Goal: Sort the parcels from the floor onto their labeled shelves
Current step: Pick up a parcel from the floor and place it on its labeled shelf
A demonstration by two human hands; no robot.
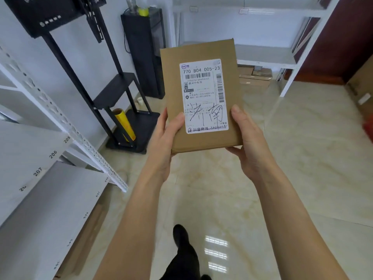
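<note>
A flat brown cardboard parcel is held up in front of me, its face turned toward the camera. A white shipping label on it reads 770 B04 005-23, with handwriting in black marker near the bottom. My left hand grips the parcel's lower left edge, thumb lying on the front. My right hand grips the lower right edge, thumb on the front beside the label. White numbered shelves stand at the left, marked 205, 206, 207.
A second white shelf unit stands at the back right, with brown boxes on the floor beneath it. A black stand holding a yellow roll is at the back left. The floor is glossy beige tile.
</note>
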